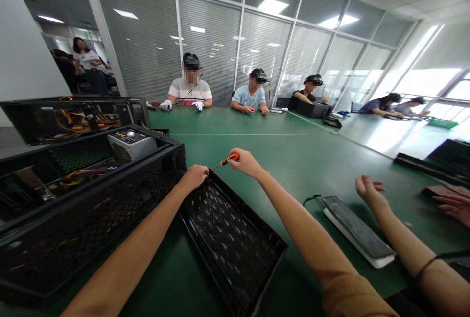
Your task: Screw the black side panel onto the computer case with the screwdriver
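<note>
My right hand (245,162) is closed around the orange and black handle of a screwdriver (230,159). Its thin shaft slants down to the left, and the tip reaches the far corner of a black computer case panel (235,238). That panel lies at an angle on the green table, its recessed side up. At the same corner my left hand (196,178) has its fingers pressed together on the panel's edge, close to the screwdriver tip. Whether a screw sits under the fingers is hidden.
An open computer case (91,199) with a silver power supply (131,143) stands at left; another open case (73,118) is behind it. A power bank-like slab (358,229) and a neighbour's hands (369,189) are at right. Several people sit across the green table (293,160).
</note>
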Tool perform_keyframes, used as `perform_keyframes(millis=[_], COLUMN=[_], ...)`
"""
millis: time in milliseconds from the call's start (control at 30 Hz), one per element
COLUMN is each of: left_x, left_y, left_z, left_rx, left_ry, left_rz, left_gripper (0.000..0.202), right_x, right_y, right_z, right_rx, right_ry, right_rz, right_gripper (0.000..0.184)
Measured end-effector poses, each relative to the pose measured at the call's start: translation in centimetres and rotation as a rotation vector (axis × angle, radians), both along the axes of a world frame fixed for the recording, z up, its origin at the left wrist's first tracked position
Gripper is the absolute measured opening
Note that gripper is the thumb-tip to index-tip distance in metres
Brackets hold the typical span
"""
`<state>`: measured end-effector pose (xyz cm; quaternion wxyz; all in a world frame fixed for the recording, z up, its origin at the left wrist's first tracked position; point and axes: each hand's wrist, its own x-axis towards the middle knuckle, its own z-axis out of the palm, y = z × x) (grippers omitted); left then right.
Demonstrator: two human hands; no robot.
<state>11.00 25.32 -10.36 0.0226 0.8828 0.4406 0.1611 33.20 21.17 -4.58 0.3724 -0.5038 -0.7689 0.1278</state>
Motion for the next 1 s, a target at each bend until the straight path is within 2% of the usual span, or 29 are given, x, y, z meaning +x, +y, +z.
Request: perform_keyframes(millis=[300,500,667,1000], left_x=[0.0,-0.1,-0.2,-0.4], left_y=[0.3,0.5,0.5,0.8], left_z=[-0.2,-0.8,-1.2,-1.2], left_rx=[0.039,0.098,0.111,0.077], left_ry=[0.051,0.08,0.102,0.1], left_rz=[-0.012,0.009,-0.004,-0.007], left_gripper=[0.013,0.011,0.011,0.013], right_x=[-0.4,-2.4,-3.9,-4.2], right_y=[0.9,1.7,2.1,2.6], right_z=[0.6,3.5,5.5,6.0], right_rx=[0.071,0.098,0.013,-0.039], right_ry=[-0.098,-0.263,-0.372,-0.468], right_rz=[0.044,0.105,0.171,0.203], right_gripper=[0.016,0.019,0.019,0.019])
